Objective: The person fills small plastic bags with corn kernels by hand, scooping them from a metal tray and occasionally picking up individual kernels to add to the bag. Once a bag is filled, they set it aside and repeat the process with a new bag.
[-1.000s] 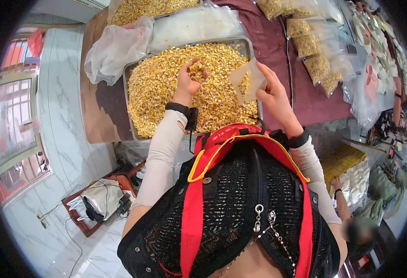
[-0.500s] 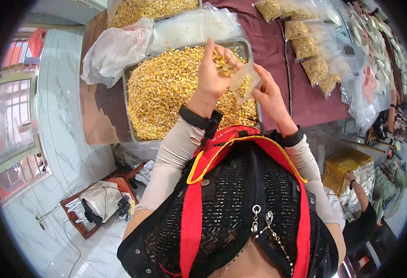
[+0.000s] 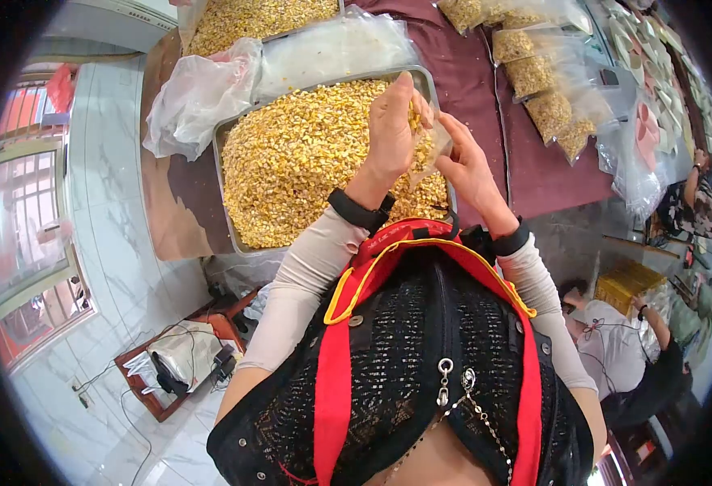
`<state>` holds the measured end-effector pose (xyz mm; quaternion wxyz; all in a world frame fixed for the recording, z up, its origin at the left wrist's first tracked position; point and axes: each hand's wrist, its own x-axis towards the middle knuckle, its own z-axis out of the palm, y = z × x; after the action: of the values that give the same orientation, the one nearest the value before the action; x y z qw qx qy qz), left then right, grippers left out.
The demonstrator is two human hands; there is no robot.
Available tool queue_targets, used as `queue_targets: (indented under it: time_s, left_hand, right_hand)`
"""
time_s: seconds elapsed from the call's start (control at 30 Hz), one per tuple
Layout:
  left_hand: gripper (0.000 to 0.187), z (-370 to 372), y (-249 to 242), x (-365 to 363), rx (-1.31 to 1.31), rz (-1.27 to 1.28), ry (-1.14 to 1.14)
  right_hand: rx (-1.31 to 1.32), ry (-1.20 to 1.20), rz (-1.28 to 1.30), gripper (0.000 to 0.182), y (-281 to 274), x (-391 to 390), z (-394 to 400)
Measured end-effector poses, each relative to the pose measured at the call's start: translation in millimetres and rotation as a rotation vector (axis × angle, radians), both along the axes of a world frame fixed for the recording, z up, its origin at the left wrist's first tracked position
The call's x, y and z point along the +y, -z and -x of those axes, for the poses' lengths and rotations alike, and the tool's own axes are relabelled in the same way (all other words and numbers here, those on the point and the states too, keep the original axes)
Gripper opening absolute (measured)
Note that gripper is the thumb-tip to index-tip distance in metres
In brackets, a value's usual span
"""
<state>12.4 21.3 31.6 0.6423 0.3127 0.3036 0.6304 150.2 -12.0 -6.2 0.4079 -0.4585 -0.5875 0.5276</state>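
Note:
A metal tray [image 3: 220, 162] holds a heap of yellow dried pieces [image 3: 295, 158]. Over the tray's right part, my left hand [image 3: 392, 134] is curled round a handful of the pieces at the mouth of a small clear bag [image 3: 429, 154]. My right hand [image 3: 471, 168] pinches that bag from the right side, its thumb and fingers on the plastic. Some yellow pieces show inside the bag. The fingertips of my left hand are partly hidden behind its palm.
Filled clear bags [image 3: 532, 75] lie at the upper right on the dark red cloth [image 3: 538, 182]. Behind the tray are a crumpled plastic bag [image 3: 202, 97], flat clear bags [image 3: 335, 53] and a second filled tray. Another person [image 3: 639, 364] is at the lower right, near a yellow crate [image 3: 627, 283].
My left hand has moved right, up against the bag, and turned so its fingers are over the opening. The other person at the lower right has come further into view.

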Motion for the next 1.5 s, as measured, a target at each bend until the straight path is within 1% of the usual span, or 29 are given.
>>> queue_targets:
  time_s: [0.03, 0.1, 0.2, 0.27, 0.33, 0.37, 0.4, 0.47, 0.5, 0.57, 0.6, 0.67, 0.7, 0.73, 0.8, 0.83, 0.87, 0.93, 1.07, 1.1, 1.13, 1.2, 1.23, 1.27, 1.33, 1.37, 1.4, 1.47, 1.5]
  left_hand:
    - [0.039, 0.5, 0.6, 0.7, 0.0, 0.001, 0.0]
    - [0.038, 4.0, 2.4, 4.6, -0.136, 0.123, -0.059]
    - [0.036, 26.7, 6.9, 16.3, -0.241, 0.117, -0.113]
    - [0.036, 45.8, 25.3, 24.2, -0.24, 0.164, -0.138]
    - [0.034, 65.2, 67.9, 30.2, 0.005, 0.25, -0.069]
    - [0.034, 70.1, 84.1, 31.3, 0.108, 0.421, -0.08]
    - [0.034, 72.1, 101.1, 30.7, 0.107, 0.422, -0.081]
    - [0.032, 73.6, 135.5, 28.7, 0.509, 0.588, -0.085]
    - [0.032, 73.1, 151.1, 27.7, 0.504, 0.59, -0.081]
    - [0.025, 70.4, 180.7, 25.0, 1.478, 0.271, 0.005]
    - [0.025, 69.0, 199.4, 20.9, 1.473, 0.272, 0.006]
    - [0.016, 63.4, 226.9, 15.8, 1.834, -0.349, 0.056]
    - [0.014, 50.5, 205.6, 8.2, 1.961, -0.293, 0.198]
    - [0.014, 44.2, 202.0, -0.1, 1.96, -0.292, 0.198]
    - [0.012, 39.0, 196.2, -13.8, 2.05, -0.631, 0.18]
    - [0.01, 42.9, 187.7, -19.6, 2.021, -0.707, 0.281]
    - [0.01, 49.2, 189.3, -20.5, 2.022, -0.706, 0.283]
    - [0.01, 64.2, 193.6, -21.3, 2.008, -0.886, 0.257]
    - [0.013, 87.5, 190.3, -11.0, 1.978, -0.94, 0.28]
    - [0.017, 89.4, 190.2, -7.0, 1.999, -0.911, 0.341]
    - [0.017, 91.8, 189.9, -4.6, 2.0, -0.912, 0.34]
    - [0.021, 95.2, 187.1, 0.6, 1.905, -0.664, 0.474]
    - [0.018, 96.0, 185.1, 2.6, 1.875, -0.529, 0.403]
    - [0.018, 97.7, 182.9, 4.1, 1.876, -0.53, 0.406]
    - [0.024, 99.6, 160.2, 7.7, 1.612, -0.268, 0.134]
    - [0.025, 100.6, 142.4, 10.4, 1.344, 0.133, 0.242]
    - [0.025, 103.6, 142.9, 10.7, 1.349, 0.135, 0.24]
    - [0.021, 108.9, 144.9, 13.6, 0.38, 0.654, -0.013]
    - [0.019, 109.6, 143.0, 12.8, 0.357, 0.645, 0.016]
  right_hand:
    - [-0.022, -0.001, 0.01, 0.062, -3.4, 0.3, -0.4]
    - [-0.045, -0.001, 0.023, 0.062, -3.3, 1.6, -2.8]
    - [0.033, 0.035, 0.057, 0.063, 1.4, 4.2, -15.1]
    - [0.01, 0.054, 0.083, 0.062, -8.8, 4.9, -22.6]
    - [0.043, 0.062, 0.1, 0.062, -22.2, 4.0, -23.8]
    - [0.094, 0.072, 0.133, 0.062, -28.2, 3.8, -24.2]
    - [0.143, 0.081, 0.166, 0.062, -30.9, 3.8, -24.6]
    - [0.088, 0.071, 0.16, 0.063, -24.3, 4.9, -31.4]
    - [0.065, 0.065, 0.163, 0.063, -24.3, 4.5, -33.3]
    - [0.035, 0.061, 0.167, 0.063, -27.0, 3.0, -34.7]
    - [0.065, 0.073, 0.186, 0.064, -30.4, 1.3, -33.0]
    - [0.093, 0.085, 0.204, 0.064, -30.7, 0.4, -32.6]
    - [0.045, 0.084, 0.19, 0.064, -26.7, -0.6, -34.1]
    - [-0.002, 0.083, 0.176, 0.065, -24.5, -1.2, -34.6]
    - [0.037, 0.087, 0.202, 0.066, -26.7, -2.1, -30.8]
    - [0.075, 0.091, 0.226, 0.066, -27.3, -1.9, -29.3]
    - [0.077, 0.091, 0.228, 0.066, -25.1, -1.5, -29.2]
    - [0.079, 0.058, 0.189, 0.066, -20.0, -0.1, -29.4]
    - [0.07, 0.029, 0.234, 0.061, -31.2, 1.4, -26.1]
    - [0.083, 0.03, 0.237, 0.061, -31.0, 1.7, -25.1]
    - [0.095, 0.034, 0.243, 0.061, -30.7, 1.5, -25.0]
    - [0.096, 0.027, 0.216, 0.062, -23.8, 1.3, -26.1]
    - [0.098, 0.018, 0.192, 0.062, -20.1, 1.1, -26.7]
    - [0.099, 0.02, 0.193, 0.062, -17.5, 1.3, -27.2]
    - [0.03, -0.001, 0.196, 0.062, -13.2, 1.5, -26.4]
    - [0.035, -0.003, 0.199, 0.062, -12.4, 1.0, -24.4]
    - [0.047, 0.001, 0.187, 0.061, -11.8, 0.7, -22.2]
    - [0.059, 0.005, 0.173, 0.061, -12.3, 0.6, -19.2]
    - [0.041, -0.014, 0.208, 0.061, -13.4, 0.7, -18.2]
